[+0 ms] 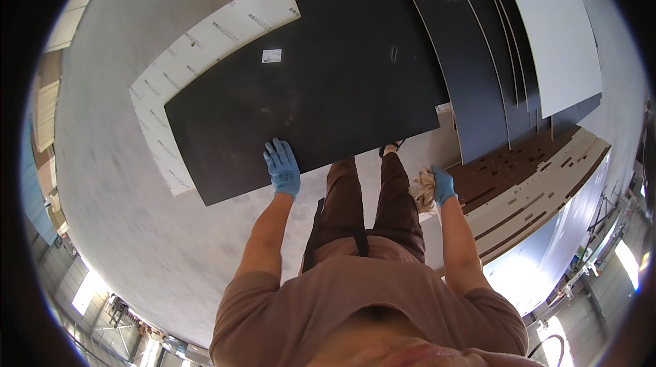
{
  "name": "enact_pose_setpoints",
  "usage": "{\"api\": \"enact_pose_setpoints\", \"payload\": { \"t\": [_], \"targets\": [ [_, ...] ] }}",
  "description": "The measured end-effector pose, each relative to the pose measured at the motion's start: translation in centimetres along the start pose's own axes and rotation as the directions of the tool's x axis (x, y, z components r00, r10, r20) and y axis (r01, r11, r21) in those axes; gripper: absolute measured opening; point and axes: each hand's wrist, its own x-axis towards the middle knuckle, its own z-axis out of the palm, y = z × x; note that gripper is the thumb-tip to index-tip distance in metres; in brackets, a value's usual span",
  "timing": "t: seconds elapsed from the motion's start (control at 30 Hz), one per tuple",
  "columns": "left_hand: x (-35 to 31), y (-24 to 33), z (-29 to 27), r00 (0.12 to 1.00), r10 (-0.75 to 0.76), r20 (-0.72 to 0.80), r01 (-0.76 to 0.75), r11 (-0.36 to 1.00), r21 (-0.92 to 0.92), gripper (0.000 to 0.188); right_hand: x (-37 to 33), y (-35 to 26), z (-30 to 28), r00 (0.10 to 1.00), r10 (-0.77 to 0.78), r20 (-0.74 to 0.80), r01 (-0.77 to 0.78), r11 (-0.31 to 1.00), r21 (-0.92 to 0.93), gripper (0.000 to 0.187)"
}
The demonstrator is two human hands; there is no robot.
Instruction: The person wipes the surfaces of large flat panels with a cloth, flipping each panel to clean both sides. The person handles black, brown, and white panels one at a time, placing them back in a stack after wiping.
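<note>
Basically, L fingers (pixel 279 153) flat, slightly spread on blk panel (pixel 335 80) over grey flr (pixel 106 182), R fingers (pixel 441 177) clutching rag (pixel 423 191), windows (pixel 85 292) bright.

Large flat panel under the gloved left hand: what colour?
Black panel, shows best in the head view.

Under my left fingers (pixel 275 154) I have a broad black panel (pixel 355 80) lying flat, its dark face marked by faint pale smudges just ahead of the fingertips. Most of it stretches away to the right of those fingers, with its near edge passing close behind them. I can make out a small white label (pixel 271 56) on it, farther out beyond them. My right fingers (pixel 438 175) grip a crumpled beige cloth (pixel 423 190), bunched mostly to their left.
</note>
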Motion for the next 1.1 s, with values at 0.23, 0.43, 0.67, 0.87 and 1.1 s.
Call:
{"api": "enact_pose_setpoints", "payload": {
  "t": [0.23,0.43,0.67,0.87,1.1],
  "targets": [
    [-2.2,-10.6,-14.3,0.984,0.112,-0.136,-0.138,0.971,-0.198,0.082,-1.7,1.0,-0.8,0.995,-0.02,0.097,0.009,0.993,0.12,0.028],
    [5.3,-23.0,-32.2,0.922,-0.006,-0.387,-0.19,0.864,-0.466,0.028,-1.2,-0.5,-0.2,0.903,-0.112,0.414,-0.083,0.901,0.425,0.031],
    [3.9,-20.8,-48.6,0.983,0.023,-0.181,-0.156,0.619,-0.77,0.021,-9.2,-6.4,0.6,0.811,-0.357,0.464,0.001,0.793,0.609,0.032],
    [-0.4,-15.7,-52.8,0.984,0.079,-0.157,-0.175,0.351,-0.92,0.019,-17.9,-14.5,0.7,0.685,-0.578,0.443,-0.003,0.605,0.796,0.044],
    [-3.4,-7.2,-55.8,0.959,0.147,-0.244,-0.254,0.053,-0.966,0.024,-35.8,-24.4,14.1,-0.022,-0.991,0.133,0.798,0.063,0.599,0.043]
  ]
}}
